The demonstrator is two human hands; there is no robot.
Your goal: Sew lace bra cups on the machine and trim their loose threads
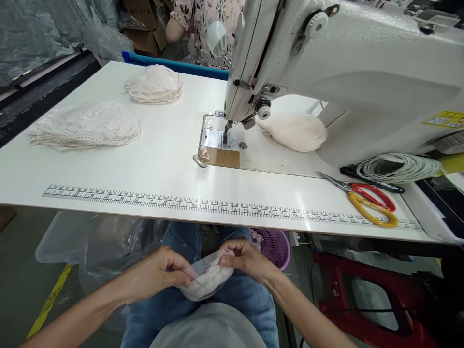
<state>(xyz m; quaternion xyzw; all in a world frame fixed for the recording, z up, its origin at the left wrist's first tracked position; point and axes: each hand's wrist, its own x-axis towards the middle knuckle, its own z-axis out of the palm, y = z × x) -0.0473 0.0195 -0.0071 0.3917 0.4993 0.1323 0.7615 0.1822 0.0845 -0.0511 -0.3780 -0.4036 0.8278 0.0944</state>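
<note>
Over my lap, below the table's front edge, both hands hold a small white lace piece with a sheer edge (209,281). The fingers of my left hand (170,273) pinch its left end. At its upper right, my right hand (243,258) grips it between thumb and fingers. On the table (163,169), a stack of white lace pieces (87,125) lies at the left, with a smaller cream stack (155,85) behind it. The sewing machine (246,82) stands at the right, its needle over the metal plate. A cream padded piece (295,130) lies under the machine's arm.
Scissors with red and yellow handles (373,203) lie at the table's right, near a coil of white cord (398,168). A printed ruler (232,209) runs along the front edge. Below are a purple basket (276,247) and a clear bin (60,239). A person (203,29) is behind the table.
</note>
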